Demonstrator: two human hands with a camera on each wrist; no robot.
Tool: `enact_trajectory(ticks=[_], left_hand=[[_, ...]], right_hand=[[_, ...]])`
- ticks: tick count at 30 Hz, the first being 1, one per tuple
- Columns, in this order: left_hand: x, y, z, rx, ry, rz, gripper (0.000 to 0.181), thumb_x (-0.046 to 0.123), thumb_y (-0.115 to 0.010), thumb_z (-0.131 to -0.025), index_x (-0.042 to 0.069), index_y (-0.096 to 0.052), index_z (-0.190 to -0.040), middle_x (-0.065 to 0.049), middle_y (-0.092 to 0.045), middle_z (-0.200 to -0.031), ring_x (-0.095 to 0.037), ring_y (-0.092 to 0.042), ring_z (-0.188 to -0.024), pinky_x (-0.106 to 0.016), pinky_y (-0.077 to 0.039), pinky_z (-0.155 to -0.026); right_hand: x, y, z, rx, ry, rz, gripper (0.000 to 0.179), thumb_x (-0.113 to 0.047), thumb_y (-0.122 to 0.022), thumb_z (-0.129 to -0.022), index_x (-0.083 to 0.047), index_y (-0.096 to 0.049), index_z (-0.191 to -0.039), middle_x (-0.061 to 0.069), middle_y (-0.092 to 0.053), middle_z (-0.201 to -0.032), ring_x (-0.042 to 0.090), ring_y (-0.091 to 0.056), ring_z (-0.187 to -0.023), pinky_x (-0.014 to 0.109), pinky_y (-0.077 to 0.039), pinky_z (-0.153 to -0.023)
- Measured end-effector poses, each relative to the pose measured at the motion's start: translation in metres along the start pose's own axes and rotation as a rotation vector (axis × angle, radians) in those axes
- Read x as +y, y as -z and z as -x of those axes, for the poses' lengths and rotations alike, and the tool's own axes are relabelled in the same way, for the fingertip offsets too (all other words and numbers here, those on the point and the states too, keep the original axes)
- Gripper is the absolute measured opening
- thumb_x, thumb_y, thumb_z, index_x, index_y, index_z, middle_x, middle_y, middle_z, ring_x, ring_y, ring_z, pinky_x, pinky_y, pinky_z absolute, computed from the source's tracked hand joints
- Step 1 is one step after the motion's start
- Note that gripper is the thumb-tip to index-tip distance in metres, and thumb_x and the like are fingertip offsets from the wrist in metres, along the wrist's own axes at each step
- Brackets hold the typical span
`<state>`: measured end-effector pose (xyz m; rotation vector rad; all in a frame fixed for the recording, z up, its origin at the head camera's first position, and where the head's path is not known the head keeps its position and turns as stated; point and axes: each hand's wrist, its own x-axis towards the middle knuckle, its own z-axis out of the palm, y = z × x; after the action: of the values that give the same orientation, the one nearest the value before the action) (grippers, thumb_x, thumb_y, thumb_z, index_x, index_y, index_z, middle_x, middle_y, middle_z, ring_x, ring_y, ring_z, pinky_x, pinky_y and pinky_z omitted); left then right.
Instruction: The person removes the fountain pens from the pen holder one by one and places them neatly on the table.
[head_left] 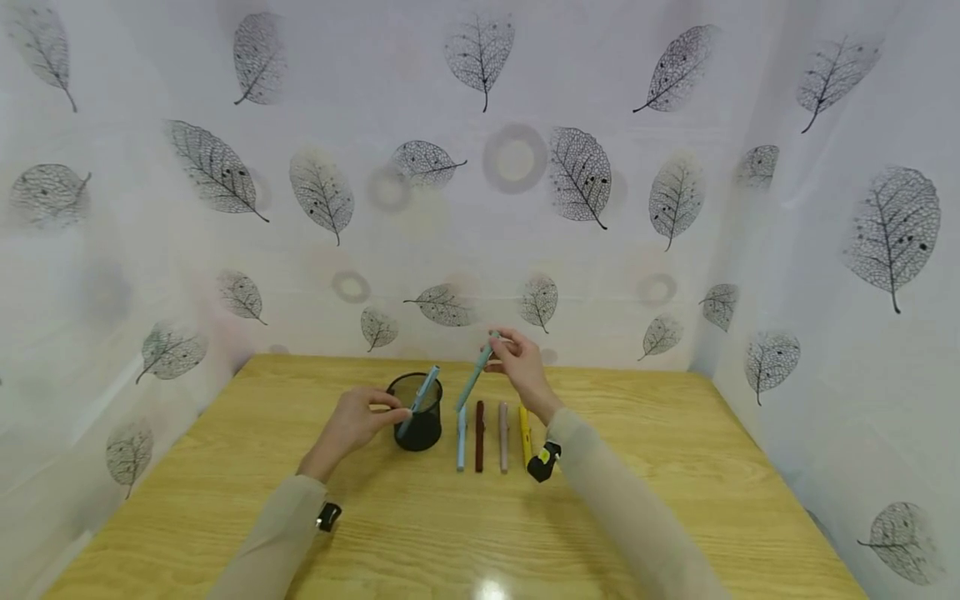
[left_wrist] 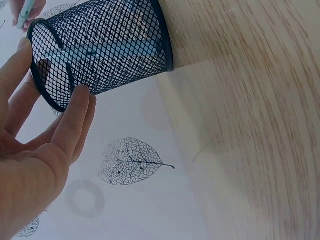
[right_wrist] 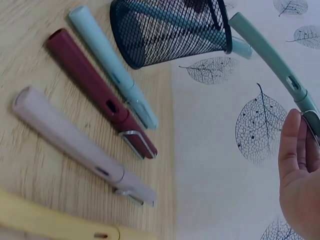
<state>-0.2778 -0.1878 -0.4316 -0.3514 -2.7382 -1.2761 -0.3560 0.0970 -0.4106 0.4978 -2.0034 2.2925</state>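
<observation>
My left hand (head_left: 365, 419) holds the black mesh pen holder (head_left: 424, 433) at its rim, fingers on its near left side. A light blue pen (head_left: 429, 383) leans inside the holder, its upper end above the rim. With its fingertips my right hand (head_left: 522, 371) pinches a green pen (head_left: 476, 380) by the clip end. The pen slants, its lower end to the right of the holder. In the right wrist view the green pen (right_wrist: 270, 57) shows its free end close to the holder's rim (right_wrist: 226, 30), outside the opening.
Right of the holder, a light blue pen (head_left: 461, 442), a dark red pen (head_left: 479, 437), a pinkish-grey pen (head_left: 503, 437) and a yellow pen (head_left: 525, 425) lie side by side on the wooden table (head_left: 420, 533). A leaf-patterned curtain (head_left: 480, 242) stands behind and at both sides.
</observation>
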Motion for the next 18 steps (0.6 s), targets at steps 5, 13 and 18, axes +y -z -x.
enact_trajectory(ticks=[5, 13, 18], left_hand=[[0.0, 0.001, -0.001, -0.004, 0.003, 0.0, 0.019, 0.032, -0.076, -0.086, 0.014, -0.077, -0.092, -0.014, -0.067, -0.118, -0.036, -0.067, -0.107, -0.042, -0.061, -0.082], [0.001, 0.002, -0.001, -0.005, 0.008, -0.005, 0.018, 0.032, -0.077, -0.086, 0.015, -0.077, -0.091, -0.012, -0.069, -0.117, -0.035, -0.067, -0.108, -0.042, -0.06, -0.083], [0.0, 0.001, -0.002, -0.002, 0.005, -0.031, 0.019, 0.034, -0.076, -0.086, 0.016, -0.078, -0.091, -0.012, -0.069, -0.117, -0.036, -0.066, -0.109, -0.043, -0.06, -0.082]], right_hand=[[0.001, 0.014, 0.001, -0.013, -0.037, 0.06, 0.036, -0.02, -0.056, -0.102, -0.005, -0.057, -0.134, 0.0, -0.071, -0.096, 0.015, -0.068, -0.086, 0.059, -0.053, -0.092], [0.005, 0.028, 0.004, -0.041, -0.059, 0.139, 0.036, -0.02, -0.055, -0.102, -0.008, -0.055, -0.136, 0.01, -0.071, -0.095, 0.021, -0.067, -0.085, 0.065, -0.052, -0.089], [0.006, 0.035, 0.007, -0.06, -0.059, 0.192, 0.033, -0.021, -0.054, -0.102, -0.009, -0.056, -0.133, 0.004, -0.07, -0.094, 0.02, -0.067, -0.084, 0.063, -0.053, -0.088]])
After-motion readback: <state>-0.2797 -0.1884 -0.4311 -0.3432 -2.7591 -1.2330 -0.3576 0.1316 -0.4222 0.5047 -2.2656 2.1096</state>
